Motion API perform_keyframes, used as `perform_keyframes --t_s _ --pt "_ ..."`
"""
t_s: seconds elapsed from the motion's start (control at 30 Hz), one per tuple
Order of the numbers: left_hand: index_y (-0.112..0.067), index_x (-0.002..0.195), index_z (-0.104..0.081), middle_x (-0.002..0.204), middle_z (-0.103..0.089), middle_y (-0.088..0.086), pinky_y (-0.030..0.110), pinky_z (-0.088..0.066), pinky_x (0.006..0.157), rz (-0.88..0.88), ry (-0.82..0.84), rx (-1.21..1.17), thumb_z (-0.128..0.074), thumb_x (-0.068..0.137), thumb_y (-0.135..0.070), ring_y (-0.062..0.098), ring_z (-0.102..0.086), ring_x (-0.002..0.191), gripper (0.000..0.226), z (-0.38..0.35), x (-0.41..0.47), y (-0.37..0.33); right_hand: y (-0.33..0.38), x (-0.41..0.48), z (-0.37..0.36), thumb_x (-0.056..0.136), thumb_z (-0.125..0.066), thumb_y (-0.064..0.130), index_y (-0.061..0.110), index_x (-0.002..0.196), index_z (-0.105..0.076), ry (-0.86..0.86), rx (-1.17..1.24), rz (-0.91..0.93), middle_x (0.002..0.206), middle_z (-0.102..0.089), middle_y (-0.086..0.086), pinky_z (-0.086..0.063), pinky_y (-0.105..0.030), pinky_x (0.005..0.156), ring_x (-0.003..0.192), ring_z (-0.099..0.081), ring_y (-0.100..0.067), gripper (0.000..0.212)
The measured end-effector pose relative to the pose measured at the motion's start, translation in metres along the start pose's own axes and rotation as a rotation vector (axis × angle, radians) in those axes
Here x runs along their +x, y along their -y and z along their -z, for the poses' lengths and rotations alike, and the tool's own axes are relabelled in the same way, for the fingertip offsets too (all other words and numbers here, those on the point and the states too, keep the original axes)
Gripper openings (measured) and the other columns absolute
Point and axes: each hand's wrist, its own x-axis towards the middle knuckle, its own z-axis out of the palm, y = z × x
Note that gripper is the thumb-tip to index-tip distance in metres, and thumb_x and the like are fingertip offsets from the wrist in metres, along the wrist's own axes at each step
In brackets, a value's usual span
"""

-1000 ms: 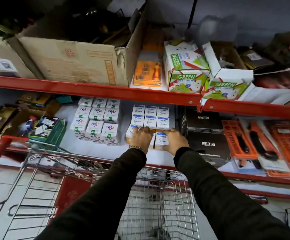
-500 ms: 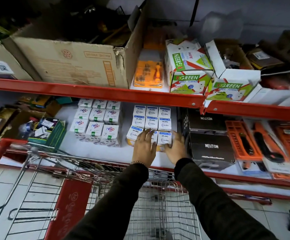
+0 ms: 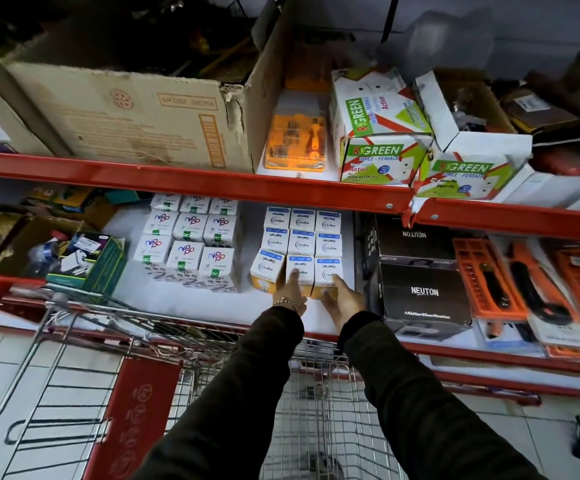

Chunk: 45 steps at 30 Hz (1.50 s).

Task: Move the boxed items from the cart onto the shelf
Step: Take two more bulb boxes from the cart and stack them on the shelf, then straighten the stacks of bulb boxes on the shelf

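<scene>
Both hands reached over cart [image 3: 191,344] to white Wipro boxes [image 3: 300,244] on shelf [image 3: 184,299]. Left hand [image 3: 293,289] lay flat, fingers extended onto front-middle box – gripped nothing. Right hand [image 3: 342,296] cupped front-right box [image 3: 328,275] loosely – firm hold unclear. Box fronts hidden behind hands; cart interior dim.

This was a hardware or electrical shop: red metal shelving [image 3: 191,180] carried stacked retail bulb boxes [image 3: 302,242] beneath its upper board, packaged orange tools [image 3: 489,282] rightward, a wire shopping cart [image 3: 316,410] below.
</scene>
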Motion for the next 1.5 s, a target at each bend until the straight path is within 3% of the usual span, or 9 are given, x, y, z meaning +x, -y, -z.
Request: perform_keyframes --t_s 0.27,0.5,0.63,0.73,0.83,0.97,1.13,1.33,1.5 --pt "-0.012 0.135 -0.054 0.097 -0.057 0.008 0.027 -0.043 0.057 0.054 -0.052 -0.013 -0.056 0.092 -0.053 0.019 -0.049 0.062 0.06 -0.007 0.006 -0.007 0.005 0.005 -0.001 0.095 -0.064 0.017 0.001 0.095 -0.064 0.018 -0.004 -0.009 0.079 -0.062 -0.012 -0.054 -0.026 0.078 0.068 -0.058 -0.017 0.016" --pt "-0.014 0.132 -0.052 0.117 -0.053 0.01 0.035 -0.051 0.081 0.132 -0.091 -0.085 -0.054 0.076 -0.078 0.028 -0.057 0.096 0.085 0.013 -0.004 0.001 0.0 0.005 0.006 0.088 -0.069 0.041 0.009 0.111 -0.07 0.042 -0.121 0.032 0.097 -0.067 -0.013 -0.046 -0.031 0.081 0.092 -0.054 -0.022 0.039" --pt "-0.004 0.137 -0.043 0.108 -0.056 0.014 0.04 -0.055 0.07 0.091 -0.296 -0.218 -0.056 0.079 -0.074 0.034 -0.061 0.1 0.091 0.036 -0.005 -0.001 -0.001 0.006 0.009 0.084 -0.069 0.05 0.021 0.092 -0.067 -0.009 -0.169 0.044 0.093 -0.067 0.0 -0.043 -0.033 0.086 0.096 -0.052 -0.019 0.029" --pt "-0.004 0.145 -0.036 0.143 -0.048 0.022 0.05 -0.049 0.103 0.005 -0.401 -0.186 -0.058 0.087 -0.06 0.041 -0.052 0.128 0.083 0.043 0.003 -0.007 -0.003 0.01 0.007 0.086 -0.068 0.047 0.019 0.094 -0.064 -0.049 -0.179 0.061 0.099 -0.067 -0.002 -0.043 -0.035 0.089 0.102 -0.053 -0.02 0.03" --pt "-0.006 0.152 -0.027 0.153 -0.038 0.025 0.05 -0.036 0.116 -0.062 -0.397 -0.061 -0.054 0.095 -0.047 0.042 -0.04 0.139 0.076 0.04 0.009 -0.019 -0.005 0.016 0.004 0.093 -0.061 0.038 0.011 0.116 -0.064 -0.004 -0.197 0.099 0.116 -0.071 -0.016 -0.044 -0.037 0.087 0.113 -0.062 -0.026 0.035" --pt "0.002 0.15 -0.033 0.152 -0.042 0.026 0.052 -0.038 0.115 -0.134 -0.28 0.161 -0.042 0.102 -0.042 0.042 -0.044 0.139 0.066 0.035 0.019 -0.029 -0.004 0.019 0.003 0.098 -0.056 0.025 0.008 0.12 -0.063 -0.01 -0.202 0.126 0.104 -0.071 -0.019 -0.04 -0.045 0.108 0.101 -0.064 -0.025 0.028" --pt "0.01 0.138 -0.047 0.145 -0.049 0.031 0.052 -0.039 0.115 -0.102 -0.243 0.2 -0.043 0.102 -0.041 0.044 -0.047 0.136 0.063 0.033 0.022 -0.024 -0.002 0.018 0.003 0.1 -0.053 0.023 0.007 0.121 -0.063 0.003 -0.228 0.135 0.085 -0.069 -0.012 -0.041 -0.038 0.096 0.1 -0.062 -0.023 0.028" --pt "0.011 0.137 -0.048 0.145 -0.046 0.034 0.054 -0.038 0.115 -0.113 -0.26 0.202 -0.044 0.102 -0.04 0.046 -0.046 0.136 0.062 0.033 0.02 -0.027 0.001 0.019 0.004 0.1 -0.054 0.025 0.007 0.12 -0.064 0.018 -0.276 0.129 0.098 -0.071 -0.017 -0.041 -0.037 0.092 0.102 -0.064 -0.025 0.029" --pt "0.008 0.139 -0.048 0.145 -0.049 0.03 0.052 -0.038 0.116 -0.097 -0.252 0.19 -0.043 0.101 -0.045 0.043 -0.047 0.137 0.066 0.034 0.015 -0.027 0.0 0.015 0.006 0.098 -0.057 0.027 0.016 0.092 -0.066 0.021 -0.286 0.118 0.102 -0.071 -0.015 -0.043 -0.044 0.104 0.098 -0.062 -0.023 0.015"
